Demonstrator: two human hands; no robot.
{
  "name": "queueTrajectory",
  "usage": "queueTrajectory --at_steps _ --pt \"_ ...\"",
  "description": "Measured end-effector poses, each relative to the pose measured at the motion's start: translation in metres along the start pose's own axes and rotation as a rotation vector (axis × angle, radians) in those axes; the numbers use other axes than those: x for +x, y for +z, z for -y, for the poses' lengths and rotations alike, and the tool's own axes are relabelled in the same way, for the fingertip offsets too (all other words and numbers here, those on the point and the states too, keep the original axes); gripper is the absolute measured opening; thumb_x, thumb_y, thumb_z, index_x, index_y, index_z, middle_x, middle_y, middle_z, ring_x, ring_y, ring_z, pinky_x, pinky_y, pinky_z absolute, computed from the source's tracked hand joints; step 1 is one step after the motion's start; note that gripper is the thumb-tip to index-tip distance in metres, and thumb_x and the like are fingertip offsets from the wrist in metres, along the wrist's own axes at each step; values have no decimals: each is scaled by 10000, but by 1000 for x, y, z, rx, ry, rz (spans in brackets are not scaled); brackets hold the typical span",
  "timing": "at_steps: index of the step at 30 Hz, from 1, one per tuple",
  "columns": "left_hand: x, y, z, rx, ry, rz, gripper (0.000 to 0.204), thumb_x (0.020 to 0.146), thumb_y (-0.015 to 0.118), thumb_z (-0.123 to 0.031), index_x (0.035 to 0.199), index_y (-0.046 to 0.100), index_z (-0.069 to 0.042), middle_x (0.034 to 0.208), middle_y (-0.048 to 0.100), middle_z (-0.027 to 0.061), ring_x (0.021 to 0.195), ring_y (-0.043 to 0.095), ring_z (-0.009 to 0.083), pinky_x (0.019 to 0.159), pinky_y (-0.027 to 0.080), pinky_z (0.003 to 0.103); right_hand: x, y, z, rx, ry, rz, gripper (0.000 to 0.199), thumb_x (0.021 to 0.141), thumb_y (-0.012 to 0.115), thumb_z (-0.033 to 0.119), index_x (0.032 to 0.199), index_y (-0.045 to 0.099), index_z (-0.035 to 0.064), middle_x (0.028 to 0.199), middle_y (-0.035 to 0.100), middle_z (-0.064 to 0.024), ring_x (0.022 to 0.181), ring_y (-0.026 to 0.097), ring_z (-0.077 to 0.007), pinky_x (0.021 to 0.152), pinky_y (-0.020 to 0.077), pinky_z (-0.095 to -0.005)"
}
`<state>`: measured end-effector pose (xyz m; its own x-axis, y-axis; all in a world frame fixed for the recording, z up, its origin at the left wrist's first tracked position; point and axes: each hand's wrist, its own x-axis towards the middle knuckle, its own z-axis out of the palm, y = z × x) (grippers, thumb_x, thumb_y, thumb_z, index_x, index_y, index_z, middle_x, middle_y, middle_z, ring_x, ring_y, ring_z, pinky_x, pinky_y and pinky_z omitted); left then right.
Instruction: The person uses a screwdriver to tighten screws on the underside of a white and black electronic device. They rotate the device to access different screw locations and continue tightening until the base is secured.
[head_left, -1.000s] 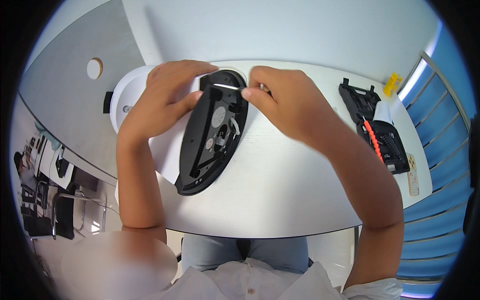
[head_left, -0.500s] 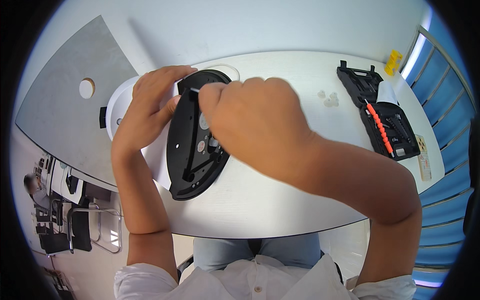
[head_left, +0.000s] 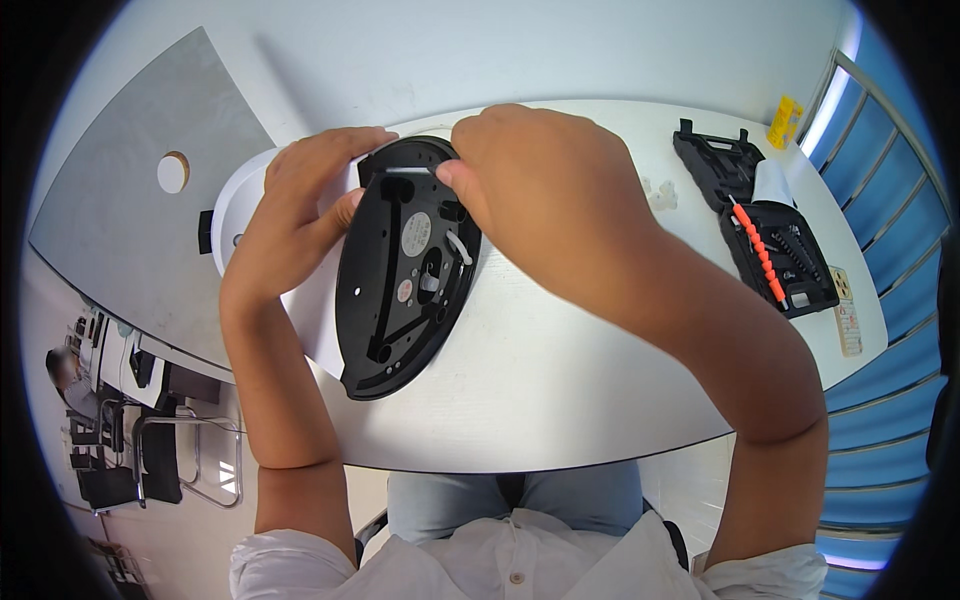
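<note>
A black oval base (head_left: 400, 270) with labels, holes and a short white cable stub stands tilted on the white table, joined to a white rounded body (head_left: 235, 205) at its left. My left hand (head_left: 290, 215) is curled over the white body and the base's upper left edge, steadying them. In my closed right hand (head_left: 560, 175) is a screwdriver (head_left: 412, 171); its metal shaft points left across the top of the base. The fist hides most of the handle, and whether the tip sits in a screw cannot be made out.
An open black tool case (head_left: 780, 255) with an orange flexible shaft (head_left: 760, 252) lies at the right, beside a pale remote-like strip (head_left: 846, 312). Behind it stands a yellow box (head_left: 785, 122). Small clear pieces (head_left: 660, 195) lie near my right hand. A grey panel (head_left: 120, 190) adjoins at left.
My right hand has moved up and to the right with the screwdriver, uncovering the base's label and cable stub. The left hand has stayed on the white body and base.
</note>
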<state>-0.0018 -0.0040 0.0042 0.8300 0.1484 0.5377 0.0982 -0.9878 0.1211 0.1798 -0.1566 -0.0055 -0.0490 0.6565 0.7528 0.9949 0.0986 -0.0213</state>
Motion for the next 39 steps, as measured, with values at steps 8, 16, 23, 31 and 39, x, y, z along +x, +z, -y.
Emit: queueTrajectory --at_steps 8,16,23,31,39 --pt "-2 -2 1 -41 -3 0 414 906 543 -339 1239 558 -94 1187 600 71 1125 514 270 1011 297 382 -12 17 3 -274 -208 -203 151 608 684 142 698 567 113 639 461 14 599 476 -117 459 350 -249" --pt "0 -2 2 -66 -4 21 430 913 543 -331 1230 558 -42 1196 596 98 1122 517 291 989 342 380 -5 -3 -2 284 126 227 200 853 608 233 788 561 50 642 558 -123 669 589 -329 566 456 -422" --pt "3 -2 0 -55 -25 49 429 919 539 -334 1233 558 -43 1209 593 94 1141 510 285 1009 328 384 -9 1 -7 119 -34 36 100 652 693 120 600 621 76 602 598 -70 586 630 -232 486 472 -318" --pt "-1 -2 2 -73 -40 34 434 922 540 -351 1240 561 -56 1223 590 83 1152 502 277 1015 326 384 -8 -4 15 -169 -165 -96 66 651 686 143 653 628 111 594 524 3 572 561 -126 433 385 -258" --pt "-1 -1 3 -61 -21 9 444 915 544 -376 1236 569 -71 1217 593 70 1137 508 264 1012 322 374 -10 3 11 38 33 20 159 670 719 166 747 639 52 664 556 -41 613 586 -169 484 450 -279"
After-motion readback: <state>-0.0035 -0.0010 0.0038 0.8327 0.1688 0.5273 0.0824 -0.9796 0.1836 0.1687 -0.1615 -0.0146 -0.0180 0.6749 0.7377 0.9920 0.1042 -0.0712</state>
